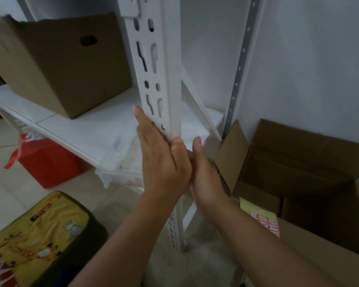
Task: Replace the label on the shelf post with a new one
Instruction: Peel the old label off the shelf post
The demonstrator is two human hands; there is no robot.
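A white slotted shelf post (pixel 153 65) runs up the middle of the view. My left hand (pixel 162 156) lies flat against its left face with straight fingers, thumb on the front edge. My right hand (pixel 205 175) is beside it on the post's right side, thumb up, its fingers hidden behind the left hand and the post. No label on the post is visible; that spot is covered by my hands. A sheet of red and white labels (pixel 266 222) on yellow backing lies on the cardboard box at the lower right.
A brown cardboard box (pixel 66 63) stands on the white shelf (pixel 87 125). An open cardboard box (pixel 311 162) sits at the right by the wall. A red bag (pixel 48 160) and a clear plastic bin (pixel 120 162) are under the shelf. A yellow patterned cushion (pixel 39 239) lies lower left.
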